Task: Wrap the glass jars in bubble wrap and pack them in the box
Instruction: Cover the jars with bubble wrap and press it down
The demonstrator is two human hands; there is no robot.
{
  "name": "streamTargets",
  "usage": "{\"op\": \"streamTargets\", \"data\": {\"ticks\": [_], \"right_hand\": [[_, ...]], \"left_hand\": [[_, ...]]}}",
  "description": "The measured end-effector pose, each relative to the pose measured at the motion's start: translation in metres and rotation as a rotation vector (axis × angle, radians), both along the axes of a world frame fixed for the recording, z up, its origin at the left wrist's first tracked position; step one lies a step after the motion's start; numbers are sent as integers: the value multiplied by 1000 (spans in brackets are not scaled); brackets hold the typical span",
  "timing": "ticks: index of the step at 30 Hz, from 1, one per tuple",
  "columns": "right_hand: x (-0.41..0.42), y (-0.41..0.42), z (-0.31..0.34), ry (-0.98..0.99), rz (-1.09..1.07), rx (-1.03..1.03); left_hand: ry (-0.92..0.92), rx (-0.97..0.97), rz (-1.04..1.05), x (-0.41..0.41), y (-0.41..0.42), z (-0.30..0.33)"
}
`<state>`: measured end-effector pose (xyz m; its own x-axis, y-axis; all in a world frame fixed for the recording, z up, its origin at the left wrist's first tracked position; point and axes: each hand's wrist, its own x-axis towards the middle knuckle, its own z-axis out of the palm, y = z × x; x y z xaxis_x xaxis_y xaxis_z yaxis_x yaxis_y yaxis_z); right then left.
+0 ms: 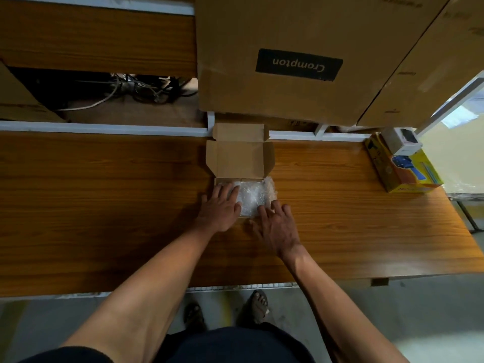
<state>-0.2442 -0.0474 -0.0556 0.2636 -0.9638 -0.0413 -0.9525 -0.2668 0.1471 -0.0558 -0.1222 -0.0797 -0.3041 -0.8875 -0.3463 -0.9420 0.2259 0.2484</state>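
Observation:
A small brown cardboard box (239, 155) lies open on the wooden table (104, 205), its lid flap folded back away from me. Bubble wrap (251, 196) fills the box tray, and no glass shows through it. My left hand (221, 208) lies flat on the left part of the wrap with fingers spread. My right hand (277, 224) rests at the tray's near right corner, fingertips touching the wrap's edge. Neither hand grips anything. The tray's near wall is hidden by my hands.
A large "Crompton" carton (296, 64) stands behind the small box, with another carton (432, 69) to its right. A yellow tape-dispenser box (403, 166) with a small white box (400, 141) on it sits at the table's far right. Cables (131, 87) lie behind the table.

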Motion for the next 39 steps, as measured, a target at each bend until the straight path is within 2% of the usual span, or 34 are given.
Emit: {"op": "streamTargets", "data": {"ticks": [6, 9, 13, 19, 22, 24, 26, 32, 39], "right_hand": [[2, 4, -6, -96, -40, -89], [-4, 10, -10, -137, -162, -126], [2, 11, -11, -121, -234, 3], [26, -1, -10, -326, -494, 287], [20, 3, -11, -367, -459, 154], [12, 10, -16, -334, -400, 1], [5, 12, -19, -274, -367, -34], [10, 0, -12, -227, -390, 169], [24, -23, 10, -458, -662, 466]], "left_hand": [[14, 5, 5, 2, 1, 1], [24, 3, 8, 1, 0, 2], [28, -2, 6, 1, 1, 1], [18, 6, 12, 0, 0, 1], [19, 2, 13, 1, 1, 1], [26, -5, 16, 0, 1, 1], [39, -3, 20, 0, 1, 2], [35, 3, 15, 1, 1, 2], [28, 12, 11, 3, 2, 2]]}}
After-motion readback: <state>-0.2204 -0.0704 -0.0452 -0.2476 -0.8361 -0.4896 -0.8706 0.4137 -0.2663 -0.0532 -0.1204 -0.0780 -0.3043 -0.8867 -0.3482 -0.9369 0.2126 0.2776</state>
